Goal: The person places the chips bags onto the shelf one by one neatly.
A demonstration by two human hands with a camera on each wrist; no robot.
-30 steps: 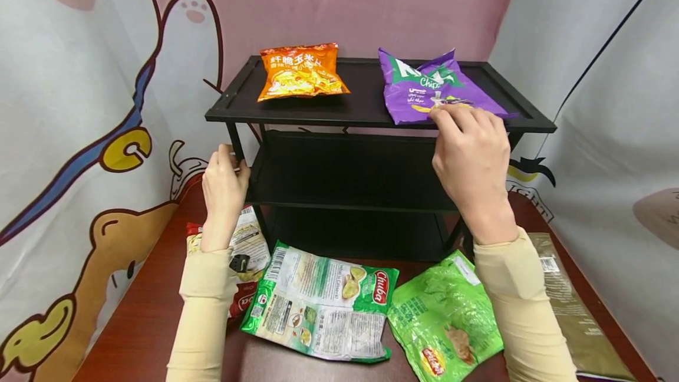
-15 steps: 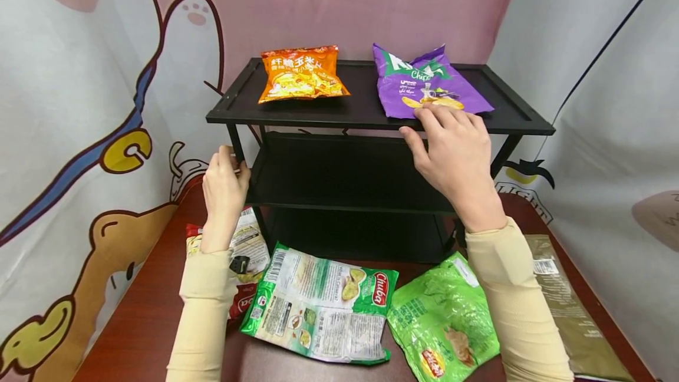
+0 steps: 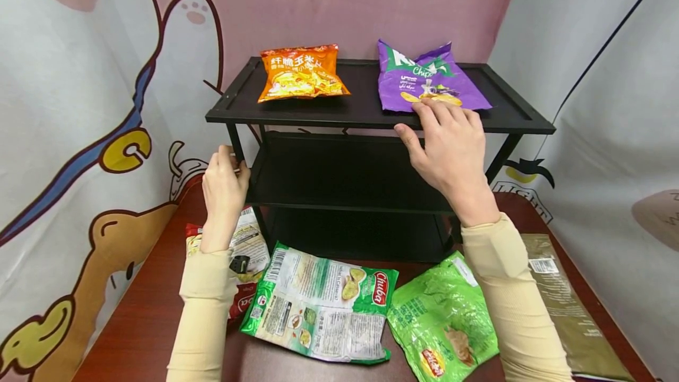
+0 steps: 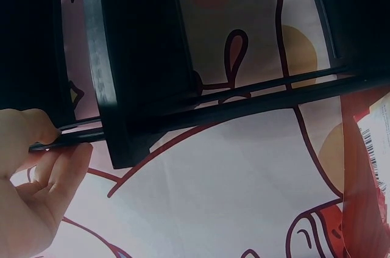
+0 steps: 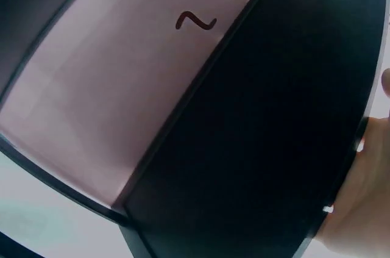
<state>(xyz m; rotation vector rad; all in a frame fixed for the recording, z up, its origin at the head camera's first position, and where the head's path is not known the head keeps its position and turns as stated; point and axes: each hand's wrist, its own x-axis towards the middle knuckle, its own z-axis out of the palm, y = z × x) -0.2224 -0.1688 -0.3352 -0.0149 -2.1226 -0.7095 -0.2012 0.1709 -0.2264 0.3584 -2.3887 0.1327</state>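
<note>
A purple bag of chips (image 3: 427,78) lies on the right part of the black rack's top shelf (image 3: 361,112). The fingers of my right hand (image 3: 451,152) reach over the shelf's front edge and touch the bag's lower edge, the thumb apart to the left. In the right wrist view only part of the right hand (image 5: 359,197) shows at the right edge. My left hand (image 3: 223,199) grips the rack's left front post (image 3: 235,141); the left wrist view shows thumb and fingers round the post (image 4: 79,139). An orange snack bag (image 3: 303,75) leans back on the top shelf's left part.
On the brown table (image 3: 143,305) before the rack lie a green and white chip bag (image 3: 323,305), a bright green bag (image 3: 445,317) and a brown-gold bag (image 3: 573,311). A red and white bag (image 3: 249,246) is partly behind the left forearm. Printed cloth (image 3: 366,5) hangs behind.
My right hand has let go of the purple bag's edge, spread its thumb and moved left. The bag now lies slightly farther back on the shelf. My left hand has stayed put.
</note>
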